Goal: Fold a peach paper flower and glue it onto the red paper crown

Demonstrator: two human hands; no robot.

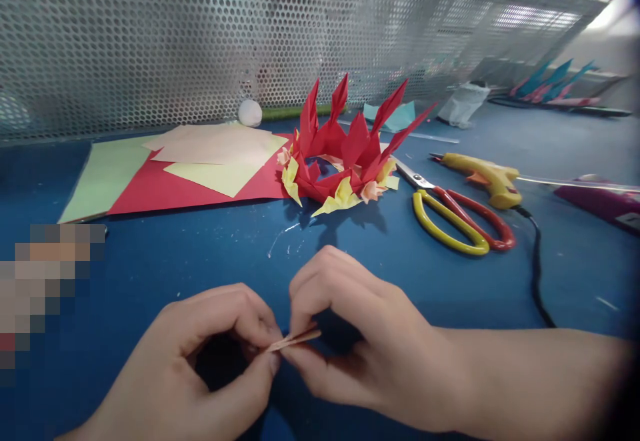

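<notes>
Between my two hands, low in the middle of the view, is a small folded piece of peach paper [303, 337]. My left hand [215, 354] pinches its left end between thumb and fingertips. My right hand [360, 341] pinches it close beside, with a short end sticking out past the fingertips. Beyond the hands stands a ring of folded red paper [345, 147] with upright points and yellow and peach pieces around its base. Peach sheets [210, 142] lie over yellow, red [145, 191] and pale green sheets [107, 167] to its left.
Scissors [450, 221] with red and yellow handles lie right of the ring. Past them is a yellow glue gun [480, 169] with a black cable [536, 274]. A perforated metal panel [150, 41] borders the blue table's back. A blurred-out patch [45, 274] covers something at left.
</notes>
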